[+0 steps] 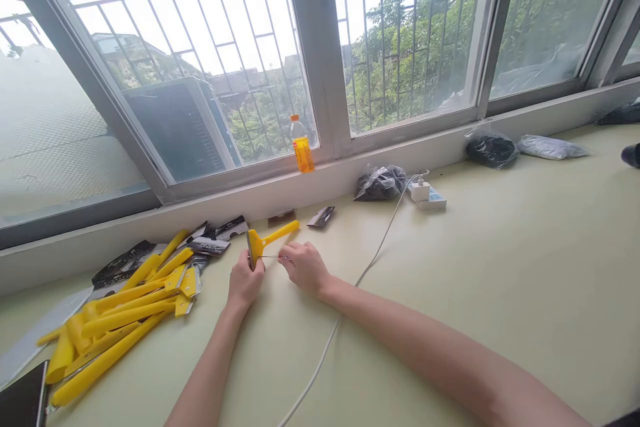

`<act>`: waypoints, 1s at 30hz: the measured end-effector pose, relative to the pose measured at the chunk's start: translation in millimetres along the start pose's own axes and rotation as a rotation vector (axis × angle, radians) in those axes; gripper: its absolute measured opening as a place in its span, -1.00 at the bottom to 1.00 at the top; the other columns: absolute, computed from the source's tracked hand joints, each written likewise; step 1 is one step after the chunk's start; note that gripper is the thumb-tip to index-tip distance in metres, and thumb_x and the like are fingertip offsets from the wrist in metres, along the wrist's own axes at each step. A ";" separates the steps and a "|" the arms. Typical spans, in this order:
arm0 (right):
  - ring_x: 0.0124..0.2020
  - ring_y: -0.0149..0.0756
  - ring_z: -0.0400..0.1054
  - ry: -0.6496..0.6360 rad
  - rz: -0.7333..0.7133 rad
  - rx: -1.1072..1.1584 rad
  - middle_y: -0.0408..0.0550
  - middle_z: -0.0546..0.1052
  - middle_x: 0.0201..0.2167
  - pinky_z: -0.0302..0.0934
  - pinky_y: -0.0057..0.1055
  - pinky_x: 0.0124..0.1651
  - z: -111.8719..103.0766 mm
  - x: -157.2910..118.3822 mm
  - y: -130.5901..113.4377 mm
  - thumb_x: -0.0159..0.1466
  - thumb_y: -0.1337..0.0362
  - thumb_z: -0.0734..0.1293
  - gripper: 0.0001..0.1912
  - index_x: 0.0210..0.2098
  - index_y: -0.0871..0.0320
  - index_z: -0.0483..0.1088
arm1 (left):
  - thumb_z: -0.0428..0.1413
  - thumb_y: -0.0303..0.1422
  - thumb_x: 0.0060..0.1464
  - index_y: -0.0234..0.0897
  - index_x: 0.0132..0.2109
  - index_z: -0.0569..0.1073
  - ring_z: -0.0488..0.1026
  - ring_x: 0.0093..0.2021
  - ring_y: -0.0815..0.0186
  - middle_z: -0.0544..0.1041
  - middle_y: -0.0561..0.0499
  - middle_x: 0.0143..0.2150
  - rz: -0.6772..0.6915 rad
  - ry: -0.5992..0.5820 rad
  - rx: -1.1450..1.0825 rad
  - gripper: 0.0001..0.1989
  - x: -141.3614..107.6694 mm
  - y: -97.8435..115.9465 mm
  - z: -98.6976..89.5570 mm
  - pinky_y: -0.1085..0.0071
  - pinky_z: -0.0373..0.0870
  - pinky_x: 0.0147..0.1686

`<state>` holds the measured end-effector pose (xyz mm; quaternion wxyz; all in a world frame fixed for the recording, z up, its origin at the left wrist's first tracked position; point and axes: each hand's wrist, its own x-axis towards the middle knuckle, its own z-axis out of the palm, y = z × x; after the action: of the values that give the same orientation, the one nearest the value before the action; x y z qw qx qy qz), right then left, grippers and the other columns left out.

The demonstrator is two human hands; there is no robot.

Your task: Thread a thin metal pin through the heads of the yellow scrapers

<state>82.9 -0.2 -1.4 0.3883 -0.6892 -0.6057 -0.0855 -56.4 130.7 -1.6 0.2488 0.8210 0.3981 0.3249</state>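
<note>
My left hand (245, 281) is closed around the head of a yellow scraper (257, 245), holding it above the table with its handle pointing up to the right. In my right hand (307, 268) the fingers pinch a thin metal tool (271, 257). Its slender shaft reaches left to the scraper head; I cannot make out whether it is a screwdriver or a hex key. To the left lies a pile of more yellow scrapers (131, 303), their handles overlapping.
Black-and-white packaging cards (209, 246) lie behind the pile. A grey cable (376, 252) runs under my right forearm to a white plug (419, 189) on a power strip (434, 201). An orange-capped bottle (303, 150) stands by the window; bagged dark items (381, 183) sit along the wall.
</note>
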 end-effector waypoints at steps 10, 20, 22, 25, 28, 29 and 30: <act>-0.56 -0.42 0.26 -0.038 0.084 -0.077 -0.12 0.52 -0.53 0.03 -0.37 -0.10 0.3 -0.8 -4.5 0.48 0.12 0.18 -0.59 -0.39 0.17 0.46 | 0.03 -0.28 0.07 -0.15 -0.32 0.30 0.42 -0.50 0.23 0.51 0.07 -0.47 0.011 0.000 0.034 -0.92 -1.6 4.4 -1.3 0.36 0.26 -0.41; -0.39 -0.41 0.35 0.003 0.053 0.056 -0.15 0.60 -0.31 0.01 -0.41 -0.11 0.5 -0.2 1.3 0.40 0.27 0.33 -0.90 -0.22 0.14 0.47 | 0.02 -0.28 0.07 -0.15 -0.30 0.31 0.43 -0.49 0.22 0.50 0.06 -0.47 0.012 -0.001 0.049 -0.93 -1.2 3.1 -0.9 0.37 0.24 -0.42; -0.36 -0.43 0.35 0.018 0.030 0.058 -0.17 0.60 -0.27 -0.01 -0.42 -0.12 0.6 -0.2 1.9 0.38 0.32 0.34 -0.95 -0.22 0.11 0.46 | 0.02 -0.28 0.07 -0.15 -0.30 0.31 0.42 -0.49 0.22 0.50 0.06 -0.47 0.016 -0.001 0.052 -0.93 -1.2 3.5 -0.9 0.37 0.24 -0.43; -0.41 -0.44 0.32 0.021 0.036 0.046 -0.18 0.59 -0.32 -0.04 -0.41 -0.09 0.7 -0.1 1.2 0.39 0.27 0.35 -0.92 -0.24 0.11 0.47 | 0.02 -0.28 0.07 -0.15 -0.29 0.30 0.41 -0.50 0.22 0.49 0.06 -0.47 0.022 0.002 0.057 -0.92 -1.4 3.8 -0.8 0.38 0.22 -0.44; -0.54 -0.47 0.20 -0.021 0.085 -0.009 -0.18 0.52 -0.52 -0.05 -0.38 -0.08 1.1 -0.1 -0.9 0.46 0.12 0.24 -0.62 -0.42 0.16 0.46 | 0.02 -0.27 0.07 -0.15 -0.30 0.29 0.42 -0.49 0.23 0.50 0.06 -0.46 0.028 0.004 0.059 -0.92 -1.5 4.0 -0.3 0.39 0.22 -0.43; -0.57 -0.47 0.16 -0.042 0.093 -0.037 -0.18 0.49 -0.57 -0.06 -0.37 -0.08 1.3 -0.1 -1.6 0.48 0.10 0.20 -0.53 -0.48 0.17 0.43 | 0.02 -0.27 0.08 -0.15 -0.30 0.28 0.42 -0.49 0.23 0.50 0.06 -0.46 0.030 0.005 0.064 -0.91 -1.5 4.1 -0.2 0.38 0.22 -0.43; -0.59 -0.47 0.13 -0.058 0.096 -0.063 -0.18 0.47 -0.61 -0.06 -0.36 -0.08 1.5 -0.1 -2.0 0.50 0.10 0.16 -0.47 -0.53 0.18 0.41 | 0.02 -0.27 0.08 -0.15 -0.30 0.28 0.42 -0.48 0.23 0.51 0.06 -0.45 0.033 0.005 0.070 -0.91 -1.6 4.1 -0.1 0.38 0.22 -0.43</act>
<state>80.5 0.6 -1.6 0.3524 -0.7314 -0.5801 -0.0659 -55.2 127.2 0.6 0.2138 0.8348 0.3963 0.3169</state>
